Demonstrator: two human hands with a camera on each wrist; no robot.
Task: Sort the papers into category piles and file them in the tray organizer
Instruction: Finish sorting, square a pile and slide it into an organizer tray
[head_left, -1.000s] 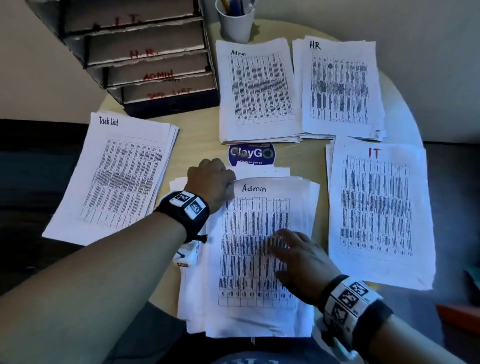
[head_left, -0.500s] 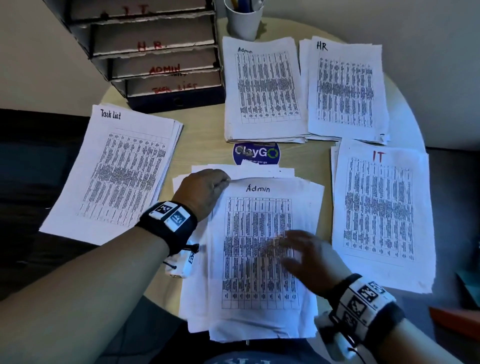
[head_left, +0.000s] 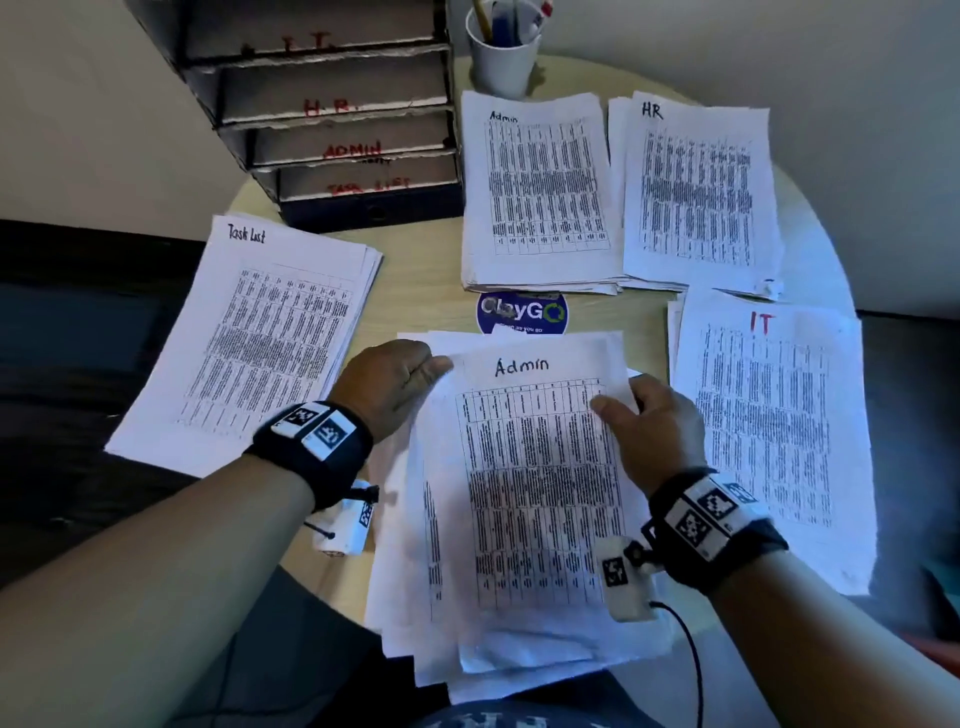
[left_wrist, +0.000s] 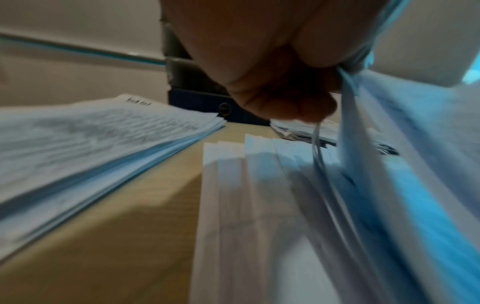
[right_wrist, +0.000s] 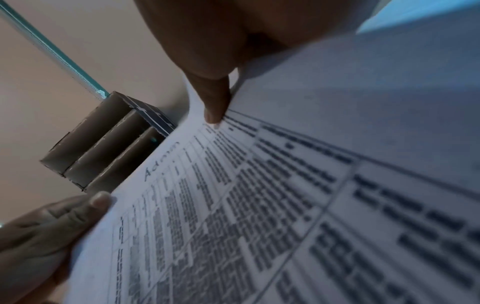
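The top sheet headed "Admin" (head_left: 524, 467) lies on the loose unsorted stack (head_left: 498, 660) at the table's near edge. My left hand (head_left: 426, 369) pinches its upper left edge; in the left wrist view the left hand (left_wrist: 306, 96) holds paper lifted off the stack. My right hand (head_left: 623, 400) grips the sheet's upper right edge, thumb on top, and the right wrist view shows the thumb (right_wrist: 215, 107) pressing the printed side. Sorted piles lie around: Task List (head_left: 260, 338), Admin (head_left: 540, 192), HR (head_left: 696, 192), IT (head_left: 769, 426). The tray organizer (head_left: 332, 104) stands at the back left.
The organizer's shelves are labelled I.T., H.R., ADMIN and TASK LIST in red. A white cup of pens (head_left: 504, 57) stands behind the Admin pile. A round blue sticker (head_left: 522, 312) shows on the bare wooden table (head_left: 415, 270) between the piles.
My right hand slid from the middle of the Admin sheet to its right edge and took hold. The left hand shifted to the sheet's top left corner, and the sheet rose slightly.
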